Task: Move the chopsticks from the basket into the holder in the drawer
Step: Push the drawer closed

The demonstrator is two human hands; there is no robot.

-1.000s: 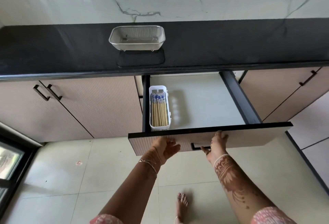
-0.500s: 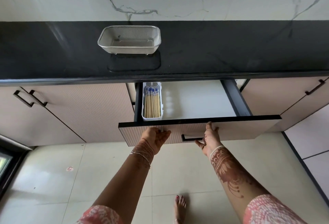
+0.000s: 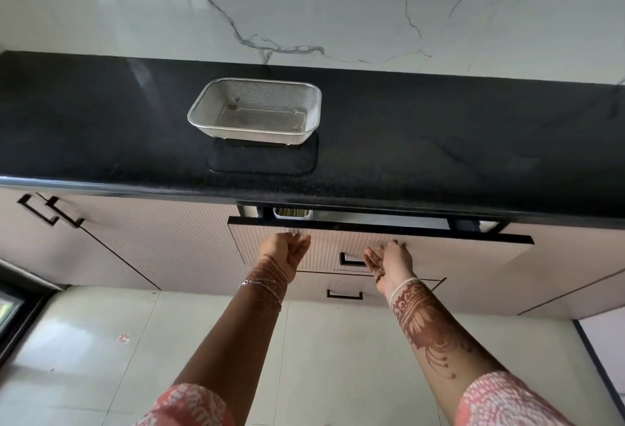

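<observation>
A metal mesh basket (image 3: 255, 111) stands on the black countertop (image 3: 439, 141) with nothing in it. Below, the drawer (image 3: 439, 249) is almost pushed in; only a narrow gap shows. In that gap I see the near end of the white holder (image 3: 291, 213) with the tips of the wooden chopsticks (image 3: 291, 211) inside. My left hand (image 3: 285, 251) rests against the drawer front on the left, fingers curled and holding nothing. My right hand (image 3: 389, 258) presses flat on the drawer front beside its black handle (image 3: 351, 259), fingers apart.
A second drawer with a black handle (image 3: 344, 295) sits below. Cupboard doors with black handles (image 3: 50, 214) flank the left side. A marble wall (image 3: 304, 3) backs the counter. Pale floor tiles (image 3: 84, 358) lie underneath, with a dark window frame (image 3: 20, 310) at far left.
The drawer has slid in from wide open to nearly shut under both hands, hiding most of the holder and chopsticks. The camera has tilted up towards the counter.
</observation>
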